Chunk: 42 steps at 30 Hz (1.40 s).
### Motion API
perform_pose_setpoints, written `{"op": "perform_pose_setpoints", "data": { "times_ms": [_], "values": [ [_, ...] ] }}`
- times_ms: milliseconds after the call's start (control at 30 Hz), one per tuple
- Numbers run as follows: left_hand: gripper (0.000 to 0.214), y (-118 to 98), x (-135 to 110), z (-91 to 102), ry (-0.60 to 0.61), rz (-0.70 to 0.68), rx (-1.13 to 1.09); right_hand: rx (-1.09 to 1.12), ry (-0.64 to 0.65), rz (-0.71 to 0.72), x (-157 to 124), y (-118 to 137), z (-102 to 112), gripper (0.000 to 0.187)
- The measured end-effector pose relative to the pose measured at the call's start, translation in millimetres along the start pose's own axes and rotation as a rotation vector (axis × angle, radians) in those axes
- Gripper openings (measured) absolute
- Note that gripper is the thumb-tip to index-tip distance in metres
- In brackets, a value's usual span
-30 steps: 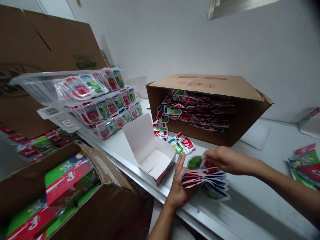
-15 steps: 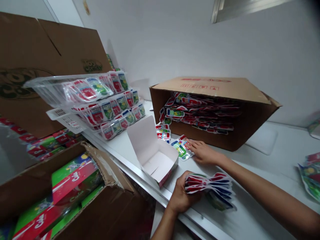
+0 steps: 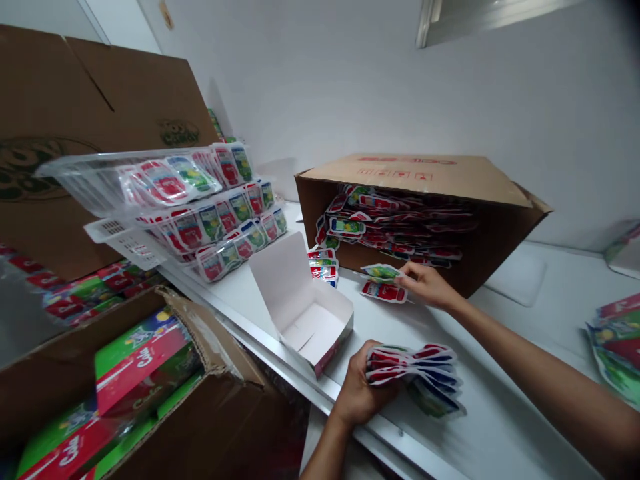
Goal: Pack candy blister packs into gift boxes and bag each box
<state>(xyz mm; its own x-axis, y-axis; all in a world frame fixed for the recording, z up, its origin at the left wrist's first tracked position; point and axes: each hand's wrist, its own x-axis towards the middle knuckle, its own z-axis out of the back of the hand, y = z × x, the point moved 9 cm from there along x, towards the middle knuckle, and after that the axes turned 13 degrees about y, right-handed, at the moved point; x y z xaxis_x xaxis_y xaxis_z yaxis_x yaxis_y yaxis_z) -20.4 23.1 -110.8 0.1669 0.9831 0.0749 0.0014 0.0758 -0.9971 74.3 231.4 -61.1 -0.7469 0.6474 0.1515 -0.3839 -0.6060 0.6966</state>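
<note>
My left hand (image 3: 361, 390) is closed around one end of a fanned stack of red, green and blue candy packets (image 3: 417, 373), resting on the white table (image 3: 505, 407) near its front edge. Farther back, my right hand (image 3: 429, 285) pinches two packets (image 3: 383, 283), one green and one red, lifted just off the table in front of the cardboard box. A small open white carton (image 3: 305, 313) with its lid up stands left of both hands. A few more packets (image 3: 323, 263) lie behind the carton.
A cardboard box on its side (image 3: 493, 233) holds several packets. Clear trays of packets (image 3: 200, 207) are stacked at the left. A brown box (image 3: 220, 407) of red-green cartons sits below the table edge. More packets (image 3: 617, 340) lie at the far right.
My right hand left the held stack, reached to the loose packets by the carton, and has now lifted two of them. My left hand kept its grip on the stack.
</note>
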Motion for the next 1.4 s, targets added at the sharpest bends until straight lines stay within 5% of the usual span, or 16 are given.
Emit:
{"op": "perform_pose_setpoints", "data": {
  "times_ms": [133,233,300,400,533,600,667,833,933,1067,1200,1400],
  "values": [
    [0.034,2.8,0.8,0.4,0.009,-0.01,0.023,0.103,-0.078,-0.058,-3.2,-3.3,25.0,0.036],
    [0.036,-6.3,0.3,4.5,-0.02,-0.125,0.141,0.007,-0.111,-0.077,-21.7,20.5,40.2,0.033],
    [0.034,-14.5,-1.7,7.5,-0.055,-0.206,0.249,-0.085,0.022,-0.02,-39.2,50.9,29.5,0.03],
    [0.033,-13.8,-2.4,7.4,-0.054,-0.198,0.293,-0.02,0.396,0.056,-72.1,87.7,-13.2,0.033],
    [0.064,-6.9,-3.2,2.6,-0.018,-0.169,0.113,0.24,0.689,0.011,-97.2,87.2,-47.2,0.044],
    [0.089,-4.6,-2.9,0.8,-0.013,-0.143,0.007,0.305,0.668,-0.039,-89.6,63.6,-48.4,0.051],
    [0.093,-4.8,-1.2,-3.6,0.024,-0.104,-0.048,0.183,0.514,-0.052,-71.8,34.0,-42.4,0.047],
    [0.044,-12.4,1.2,-4.2,0.037,-0.078,-0.065,-0.351,0.219,0.041,-36.2,-2.4,-59.2,0.044],
    [0.042,-9.2,0.9,-2.1,0.025,-0.066,-0.068,-0.338,0.126,0.047,-25.3,-5.6,-63.4,0.035],
    [0.04,-5.8,0.1,-1.8,0.031,-0.066,-0.052,-0.291,0.034,-0.014,-22.6,-4.0,-27.7,0.032],
    [0.04,-9.5,0.5,0.4,0.016,-0.096,0.032,-0.302,0.145,0.043,-33.3,19.6,-0.1,0.022],
    [0.032,-9.6,-1.4,7.7,-0.069,-0.172,0.24,-0.317,0.542,0.112,-69.8,79.9,-19.5,0.02]
  ]
}}
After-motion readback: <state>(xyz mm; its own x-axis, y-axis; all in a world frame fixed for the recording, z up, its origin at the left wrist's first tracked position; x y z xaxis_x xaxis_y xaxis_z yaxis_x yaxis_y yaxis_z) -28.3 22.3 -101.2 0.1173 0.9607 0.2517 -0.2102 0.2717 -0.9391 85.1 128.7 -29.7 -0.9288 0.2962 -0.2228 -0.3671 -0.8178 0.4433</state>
